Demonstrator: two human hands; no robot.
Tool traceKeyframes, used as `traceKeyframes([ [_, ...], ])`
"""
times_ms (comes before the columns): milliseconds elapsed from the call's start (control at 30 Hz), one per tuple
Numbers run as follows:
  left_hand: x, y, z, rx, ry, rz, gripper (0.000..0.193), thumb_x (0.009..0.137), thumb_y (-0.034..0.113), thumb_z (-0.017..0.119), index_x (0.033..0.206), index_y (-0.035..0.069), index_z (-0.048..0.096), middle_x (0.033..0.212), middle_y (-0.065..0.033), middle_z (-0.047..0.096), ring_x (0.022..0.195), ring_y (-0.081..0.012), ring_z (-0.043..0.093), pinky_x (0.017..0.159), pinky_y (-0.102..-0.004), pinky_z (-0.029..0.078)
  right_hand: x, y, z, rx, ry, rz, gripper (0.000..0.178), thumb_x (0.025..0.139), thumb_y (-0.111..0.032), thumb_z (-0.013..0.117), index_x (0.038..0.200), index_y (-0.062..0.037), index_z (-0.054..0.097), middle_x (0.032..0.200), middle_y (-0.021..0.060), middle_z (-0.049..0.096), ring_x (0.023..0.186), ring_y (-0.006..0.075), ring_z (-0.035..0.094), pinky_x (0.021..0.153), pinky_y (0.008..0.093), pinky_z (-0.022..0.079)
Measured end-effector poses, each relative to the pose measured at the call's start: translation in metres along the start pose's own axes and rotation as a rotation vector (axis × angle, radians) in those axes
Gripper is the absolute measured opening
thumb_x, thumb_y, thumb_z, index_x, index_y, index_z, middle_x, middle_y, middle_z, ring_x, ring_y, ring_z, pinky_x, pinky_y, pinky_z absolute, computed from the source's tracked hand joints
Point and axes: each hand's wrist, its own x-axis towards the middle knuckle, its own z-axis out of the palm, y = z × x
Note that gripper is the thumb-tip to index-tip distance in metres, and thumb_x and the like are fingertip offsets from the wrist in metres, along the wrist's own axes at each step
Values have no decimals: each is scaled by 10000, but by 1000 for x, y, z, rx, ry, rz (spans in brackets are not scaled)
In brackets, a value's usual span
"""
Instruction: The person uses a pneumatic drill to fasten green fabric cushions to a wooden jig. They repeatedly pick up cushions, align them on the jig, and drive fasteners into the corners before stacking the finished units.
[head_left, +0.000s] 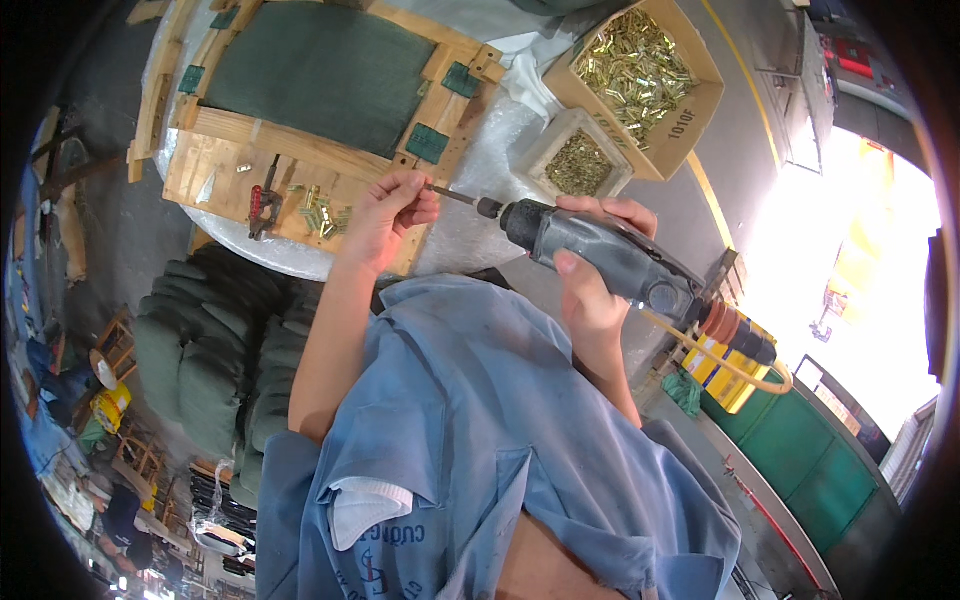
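Observation:
In my right hand [610, 250] is a dark grey power screwdriver [620, 255], my fingers wrapped round its body. Its long thin bit [455, 195] points left toward my left hand [398, 212]. The fingers of that hand are pinched at the bit's tip; whatever small thing they hold there is hidden. Just beyond lies a wooden frame [290, 135] with a dark green panel [315, 75] and green webbing tabs [428, 143]. Below the left wrist's level, several brass-coloured metal pieces [318, 212] lie loose on the wood, beside a red-handled tool [262, 205].
A cardboard box [695, 120] full of brass-coloured pieces stands at the far right, with a smaller tray [530, 160] of small metal parts before it. Plastic wrap [480, 235] covers the round table. Dark green cushions [190, 370] are stacked at the left. A cable [690, 345] trails from the screwdriver.

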Motion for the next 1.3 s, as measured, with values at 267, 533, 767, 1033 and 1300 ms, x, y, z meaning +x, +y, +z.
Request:
traceKeyframes([
  [267,15,9,0,60,-19,28,300,1031,318,760,1100,25,754,910,-89,761,813,-159,754,755,-290,644,46,-6,10,226,50,229,699,820,-46,766,1406,-55,386,1279,272,663,1084,366,727,777,492,699],
  [533,70,26,-21,21,463,152,478,1025,435,747,1149,-26,739,959,-115,772,805,-172,762,739,-273,638,119,41,58,-191,-48,-76,646,780,-111,894,1304,-14,527,1183,159,719,1094,230,697,1020,370,545],
  [767,73,28,-24,82,475,118,486,1003,429,773,1144,-35,740,997,-133,780,845,-188,772,752,-293,641,143,70,79,-277,-106,-105,626,752,-97,895,1277,-21,563,1171,119,698,1070,210,682,996,362,550],
  [1033,73,23,-27,70,480,103,468,1005,430,768,1139,-18,743,998,-123,783,857,-184,770,770,-300,637,147,77,89,-383,-150,-194,604,774,-64,902,1271,-21,560,1158,118,693,1040,192,682,950,345,569],
  [1300,75,31,-34,80,396,70,416,1056,390,703,1149,-15,722,1033,-143,783,888,-217,780,795,-329,657,162,81,119,-321,-276,-214,543,781,13,862,1250,-47,597,1124,64,680,992,148,692,884,311,578],
])
